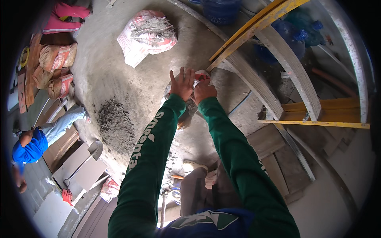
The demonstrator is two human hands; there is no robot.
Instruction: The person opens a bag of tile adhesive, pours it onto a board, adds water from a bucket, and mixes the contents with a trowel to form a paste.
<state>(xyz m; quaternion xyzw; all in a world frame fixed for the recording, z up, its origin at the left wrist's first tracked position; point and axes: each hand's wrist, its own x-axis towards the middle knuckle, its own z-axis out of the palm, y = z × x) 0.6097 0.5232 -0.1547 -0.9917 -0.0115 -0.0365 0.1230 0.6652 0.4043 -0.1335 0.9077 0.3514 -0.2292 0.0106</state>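
Observation:
Out in front of me, both arms reach down in green sleeves toward a red and white bag [201, 75], mostly hidden beneath my hands and wrists. My left hand [182, 84] has its fingers spread, palm down, at the bag's left side. Close beside it, my right hand [205, 90] is closed with bent fingers on the bag's edge; exactly what lies in its grip is partly hidden. Farther off on the concrete floor stands a larger white and red sack [137, 37], with grey, dusty material showing at its top.
Left of my arms lies a dark grey powder heap [115, 123], with a shovel [95, 150] nearer me. A yellow ladder [238, 44] stands at the right, near blue water jugs [291, 35]. Stacked sacks [58, 57] and a person in a blue shirt [29, 147] are far left.

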